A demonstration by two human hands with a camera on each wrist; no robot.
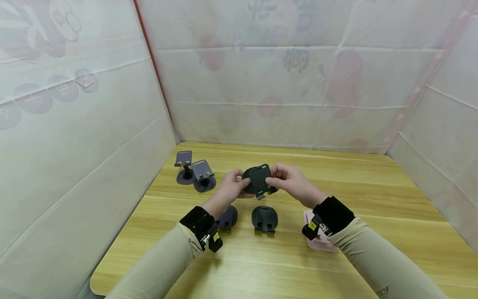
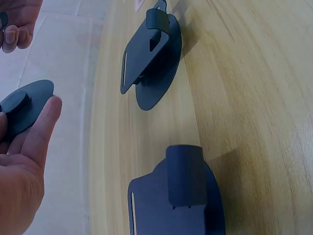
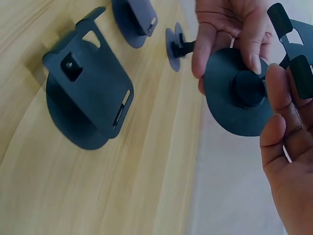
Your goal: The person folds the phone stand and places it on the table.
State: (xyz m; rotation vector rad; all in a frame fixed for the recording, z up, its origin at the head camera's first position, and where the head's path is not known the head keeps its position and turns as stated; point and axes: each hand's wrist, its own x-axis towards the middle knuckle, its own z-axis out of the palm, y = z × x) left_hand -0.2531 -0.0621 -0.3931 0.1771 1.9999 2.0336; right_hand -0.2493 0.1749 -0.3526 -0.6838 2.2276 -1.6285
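Both hands hold a dark green phone stand (image 1: pixel 260 179) up over the table. My left hand (image 1: pixel 228 190) grips its round base (image 3: pixel 220 100), thumb on top by the hub and fingers underneath. On the other side, my right hand (image 1: pixel 295 183) pinches the slotted holder plate with its two hooked lips (image 3: pixel 302 73). The plate is swung away from the base in the right wrist view. Below the hands a second dark green stand (image 1: pixel 264 216) lies folded on the table. A purple-grey folded stand (image 1: pixel 228 216) is beside it, partly behind my left wrist.
Two purple-grey stands (image 1: pixel 184 158) (image 1: pixel 203 169) stand unfolded at the table's back left. A pink stand (image 1: pixel 319 244) lies partly under my right wrist. Pale cloth walls (image 1: pixel 280 124) close off the back and sides of the wooden table (image 1: pixel 373 187).
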